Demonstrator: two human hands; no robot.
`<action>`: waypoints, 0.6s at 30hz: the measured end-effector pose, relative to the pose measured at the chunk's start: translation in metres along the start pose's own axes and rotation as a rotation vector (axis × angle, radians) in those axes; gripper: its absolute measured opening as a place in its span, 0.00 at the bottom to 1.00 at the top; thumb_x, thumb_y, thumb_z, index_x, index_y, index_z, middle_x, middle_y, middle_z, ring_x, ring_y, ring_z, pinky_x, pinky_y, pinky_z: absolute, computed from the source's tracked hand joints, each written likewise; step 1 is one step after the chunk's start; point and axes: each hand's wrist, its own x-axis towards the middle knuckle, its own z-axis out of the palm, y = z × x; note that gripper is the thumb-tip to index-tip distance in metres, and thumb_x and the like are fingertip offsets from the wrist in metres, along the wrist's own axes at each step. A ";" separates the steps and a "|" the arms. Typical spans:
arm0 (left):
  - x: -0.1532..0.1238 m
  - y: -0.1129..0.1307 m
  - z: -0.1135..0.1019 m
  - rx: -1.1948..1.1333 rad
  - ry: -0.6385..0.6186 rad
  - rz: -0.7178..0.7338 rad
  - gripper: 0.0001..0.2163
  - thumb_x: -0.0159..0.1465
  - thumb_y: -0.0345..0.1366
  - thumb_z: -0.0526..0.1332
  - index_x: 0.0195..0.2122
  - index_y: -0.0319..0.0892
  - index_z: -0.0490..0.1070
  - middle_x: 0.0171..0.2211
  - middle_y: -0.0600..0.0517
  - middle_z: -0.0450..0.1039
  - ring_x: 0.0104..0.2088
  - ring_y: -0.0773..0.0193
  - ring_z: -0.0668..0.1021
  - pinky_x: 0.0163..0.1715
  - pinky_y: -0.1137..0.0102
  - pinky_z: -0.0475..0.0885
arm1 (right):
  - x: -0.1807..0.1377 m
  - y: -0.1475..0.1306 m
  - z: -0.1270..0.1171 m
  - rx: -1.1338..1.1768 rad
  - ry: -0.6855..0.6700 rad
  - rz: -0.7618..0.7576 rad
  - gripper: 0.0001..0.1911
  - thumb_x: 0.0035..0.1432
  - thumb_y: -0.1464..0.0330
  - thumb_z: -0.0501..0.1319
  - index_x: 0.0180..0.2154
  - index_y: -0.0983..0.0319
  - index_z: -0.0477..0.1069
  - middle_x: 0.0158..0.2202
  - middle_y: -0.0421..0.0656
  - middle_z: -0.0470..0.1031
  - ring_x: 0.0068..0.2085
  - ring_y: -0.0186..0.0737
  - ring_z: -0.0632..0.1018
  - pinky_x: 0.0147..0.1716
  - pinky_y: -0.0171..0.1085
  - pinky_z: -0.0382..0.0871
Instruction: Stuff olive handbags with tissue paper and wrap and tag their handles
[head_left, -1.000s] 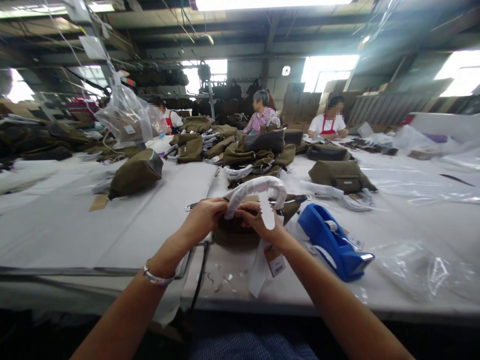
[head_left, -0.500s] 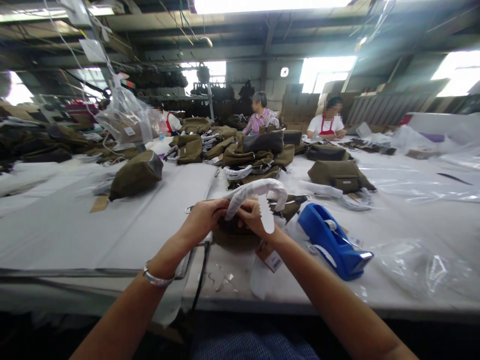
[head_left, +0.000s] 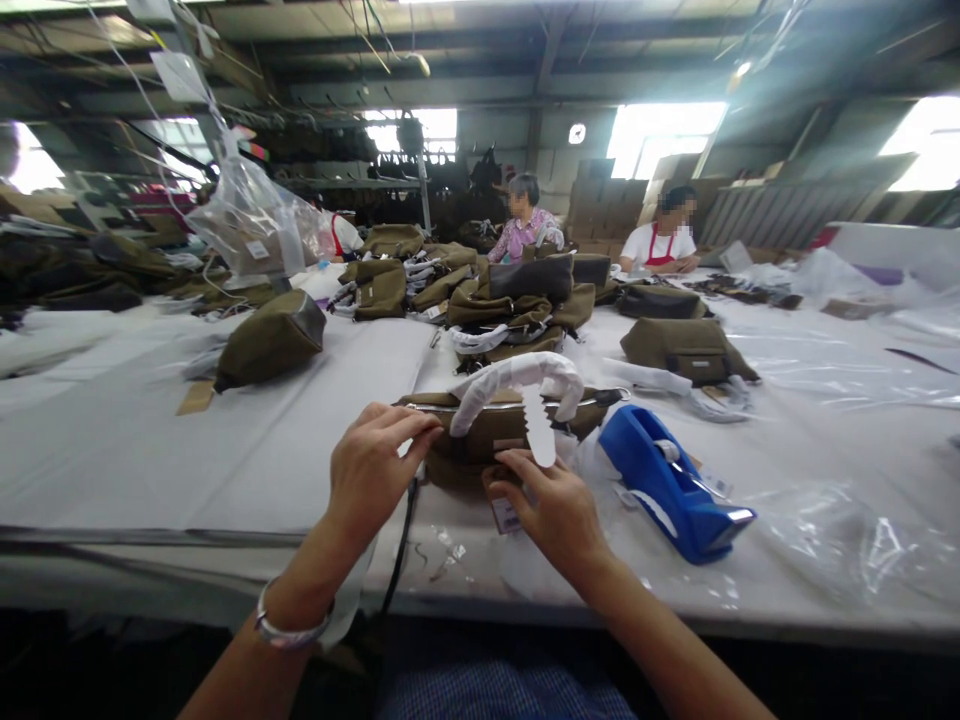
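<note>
An olive-brown bag (head_left: 487, 430) lies on the white table (head_left: 225, 470) in front of me, its handle wrapped in white foam (head_left: 517, 378) with a loose white strip hanging down. My left hand (head_left: 371, 475) rests at the bag's left end, fingertips touching its edge. My right hand (head_left: 555, 510) lies just below the bag, fingers spread beside a paper tag (head_left: 504, 513). Neither hand grips anything.
A blue tape dispenser (head_left: 671, 485) stands right of the bag. More olive bags are piled behind (head_left: 517, 300), one lies at left (head_left: 270, 340), one at right (head_left: 686, 350). Clear plastic sheets (head_left: 847, 540) cover the right side. Two people sit at the far end.
Both hands have let go of the foam-wrapped handle and drawn back toward me. The bag now lies lower and flatter, with the handle standing free.
</note>
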 end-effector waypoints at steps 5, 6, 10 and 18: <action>-0.010 0.007 -0.004 0.009 0.036 -0.071 0.07 0.67 0.41 0.64 0.39 0.48 0.81 0.36 0.52 0.82 0.39 0.56 0.77 0.44 0.64 0.69 | -0.002 -0.001 0.011 -0.151 0.025 -0.059 0.08 0.66 0.70 0.61 0.44 0.59 0.79 0.42 0.44 0.83 0.39 0.45 0.81 0.39 0.39 0.71; -0.012 0.008 -0.006 0.002 0.029 -0.091 0.07 0.68 0.41 0.64 0.39 0.48 0.81 0.36 0.52 0.82 0.40 0.57 0.77 0.44 0.65 0.69 | -0.001 -0.001 0.011 -0.151 0.021 -0.078 0.08 0.67 0.70 0.60 0.43 0.59 0.79 0.42 0.44 0.83 0.38 0.45 0.82 0.38 0.39 0.71; -0.021 0.011 -0.014 -0.083 0.001 -0.195 0.06 0.68 0.40 0.63 0.38 0.47 0.79 0.38 0.51 0.81 0.41 0.59 0.79 0.43 0.67 0.70 | 0.001 0.003 0.008 -0.130 0.007 -0.119 0.13 0.70 0.66 0.55 0.47 0.59 0.77 0.45 0.46 0.82 0.40 0.48 0.83 0.35 0.41 0.73; -0.017 0.024 -0.010 -0.612 0.004 -0.233 0.08 0.64 0.42 0.68 0.31 0.43 0.77 0.37 0.50 0.79 0.36 0.63 0.79 0.34 0.72 0.72 | 0.013 0.014 0.000 0.355 -0.122 0.027 0.11 0.68 0.65 0.56 0.48 0.58 0.74 0.43 0.44 0.82 0.42 0.46 0.82 0.41 0.40 0.75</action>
